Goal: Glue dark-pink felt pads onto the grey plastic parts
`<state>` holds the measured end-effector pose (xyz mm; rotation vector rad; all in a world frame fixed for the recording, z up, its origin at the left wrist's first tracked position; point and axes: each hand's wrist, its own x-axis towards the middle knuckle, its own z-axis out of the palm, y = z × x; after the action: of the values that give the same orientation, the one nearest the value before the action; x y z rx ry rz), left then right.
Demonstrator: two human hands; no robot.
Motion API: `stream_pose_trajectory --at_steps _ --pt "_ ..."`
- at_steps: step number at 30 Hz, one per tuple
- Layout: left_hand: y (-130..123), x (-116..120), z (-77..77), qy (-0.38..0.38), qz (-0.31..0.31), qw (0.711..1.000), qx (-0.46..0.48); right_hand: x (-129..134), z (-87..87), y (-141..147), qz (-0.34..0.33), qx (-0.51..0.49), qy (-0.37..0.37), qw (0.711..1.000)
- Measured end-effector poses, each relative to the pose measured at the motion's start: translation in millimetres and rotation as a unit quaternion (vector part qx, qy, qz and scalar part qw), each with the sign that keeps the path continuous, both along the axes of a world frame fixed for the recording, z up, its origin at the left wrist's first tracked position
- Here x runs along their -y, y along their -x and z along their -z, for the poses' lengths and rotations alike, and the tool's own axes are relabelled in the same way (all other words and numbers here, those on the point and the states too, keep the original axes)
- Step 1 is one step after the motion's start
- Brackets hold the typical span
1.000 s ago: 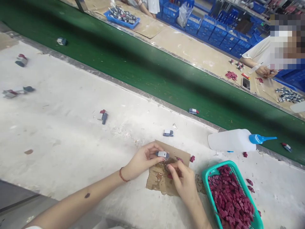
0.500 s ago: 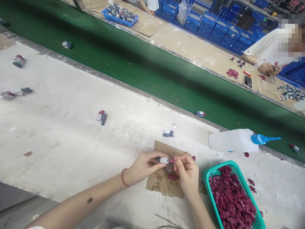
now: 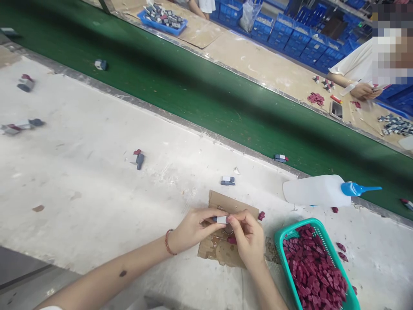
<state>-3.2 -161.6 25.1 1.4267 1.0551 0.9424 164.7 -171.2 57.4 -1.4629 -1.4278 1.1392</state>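
Note:
My left hand (image 3: 194, 224) pinches a small grey and white part (image 3: 221, 219) above a piece of brown cardboard (image 3: 222, 254). The thumb and fingers of my right hand (image 3: 248, 234) close at the right end of that part; whatever they pinch is hidden by the fingertips. Under the hands, a dark red piece (image 3: 231, 239) lies on the cardboard, and a round cap beside it is mostly covered. A similar grey and white part (image 3: 227, 181) rests on the white table just beyond the cardboard.
To the right stands a green basket (image 3: 280, 241) of dark red pieces, with a white bottle (image 3: 314, 190) lying behind it. A green conveyor (image 3: 193, 90) carries a few parts. Across it, a person's hands (image 3: 364, 91) work. More parts lie at left.
My right hand has moved slightly left against the grey and white part, and the dark red piece between its fingertips is now hidden. Parts on the conveyor have shifted right.

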Motion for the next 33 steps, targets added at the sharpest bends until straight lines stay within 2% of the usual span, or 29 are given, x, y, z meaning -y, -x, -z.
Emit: stream_pose_trajectory --at_steps 6,9,12,15,16,18,19,22,24,27,30,33 --pt "1 2 0.8 -0.003 0.014 0.999 -0.039 0 -1.2 3 -0.008 0.002 0.003 1.000" --pt "0 -1 -10.9 0.002 0.030 0.999 -0.039 4 -10.1 -2 -0.025 0.037 -0.014 0.999" --pt "2 -20 -27.8 -0.046 0.007 0.998 -0.038 14 -27.5 -28 -0.007 0.124 -0.061 0.990" --pt "5 -62 -37.3 -0.045 -0.044 0.997 -0.041 26 -43.8 -75 0.052 0.284 -0.115 0.950" --pt "5 -80 -37.3 -0.035 -0.063 0.996 -0.049 29 -46.4 -91 0.075 0.341 -0.105 0.931" --pt "4 -122 -33.2 -0.054 -0.096 0.992 -0.065 35 -45.5 -119 0.062 0.421 -0.067 0.902" --pt "2 -142 -30.0 -0.058 -0.110 0.989 -0.081 36 -42.4 -127 0.050 0.437 -0.051 0.897" --pt "-7 -193 -21.9 -0.061 -0.125 0.981 -0.137 37 -29.4 -132 0.034 0.438 -0.013 0.898" --pt "-13 -213 -19.8 -0.084 -0.113 0.978 -0.151 35 -23.4 -125 0.028 0.437 0.008 0.899" --pt "-16 -217 -18.8 -0.121 -0.106 0.973 -0.163 32 -22.4 -117 0.034 0.432 0.020 0.901" --pt "-13 -199 -16.3 -0.169 -0.096 0.960 -0.201 32 -25.4 -118 0.038 0.392 0.016 0.919" --pt "-7 -166 -13.0 -0.251 0.021 0.930 -0.267 32 -25.1 -122 0.039 0.356 0.019 0.933"
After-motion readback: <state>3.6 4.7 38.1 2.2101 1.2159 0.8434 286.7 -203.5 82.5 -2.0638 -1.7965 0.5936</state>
